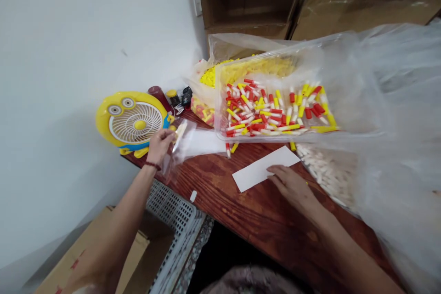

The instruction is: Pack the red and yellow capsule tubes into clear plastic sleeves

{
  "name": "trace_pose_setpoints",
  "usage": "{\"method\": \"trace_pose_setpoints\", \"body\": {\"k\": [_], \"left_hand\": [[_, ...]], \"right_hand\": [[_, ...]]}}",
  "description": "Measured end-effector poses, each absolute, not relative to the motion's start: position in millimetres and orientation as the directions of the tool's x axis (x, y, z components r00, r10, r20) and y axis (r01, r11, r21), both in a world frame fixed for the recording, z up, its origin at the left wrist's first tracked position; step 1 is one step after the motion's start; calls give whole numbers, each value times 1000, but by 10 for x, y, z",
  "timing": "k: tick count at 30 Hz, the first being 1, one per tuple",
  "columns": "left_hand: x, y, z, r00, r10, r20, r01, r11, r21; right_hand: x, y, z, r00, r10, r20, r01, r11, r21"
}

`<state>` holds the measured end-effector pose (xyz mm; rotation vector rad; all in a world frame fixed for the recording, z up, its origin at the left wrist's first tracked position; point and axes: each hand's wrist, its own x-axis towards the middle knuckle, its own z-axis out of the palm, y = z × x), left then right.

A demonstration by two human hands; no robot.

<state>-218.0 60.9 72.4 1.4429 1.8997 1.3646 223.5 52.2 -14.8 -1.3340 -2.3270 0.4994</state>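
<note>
My left hand [161, 144] is closed on the edge of a clear plastic bag [179, 147], just in front of the yellow fan. The bag is blurred, and I cannot make out what it holds. On the wooden table my right hand [287, 183] touches a blank white card strip [257, 175], its fingers stretched out over the strip's near right edge. Beyond both hands stands a clear plastic bin [361, 115] with many small red-and-white and yellow-and-white capped pieces [265, 110]. Under the bin's left corner lies white paper [206, 142].
A yellow cartoon-figure fan [140, 125] stands at the table's left end. A bag of yellow caps [210, 76] is behind the bin, and a bag of white pieces [324, 165] lies right. Cardboard boxes [368, 9] rise behind. A grey plastic crate [172, 204] sits below the table edge.
</note>
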Motion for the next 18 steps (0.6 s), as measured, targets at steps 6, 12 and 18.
{"method": "trace_pose_setpoints", "body": {"k": [6,12,18], "left_hand": [[-1461,-288,250,-106,993,-57,503,103,858],[-1100,-306,41,-84,974,-210,441,226,869],[-1214,-236,125,-1,958,-286,427,260,866]], "right_hand": [[2131,1144,-45,-623,773,-119,775,588,-233],[1958,1304,106,-619,747,-245,785,597,-163],[2107,1347,3,-609,787,-100,742,520,-423]]}}
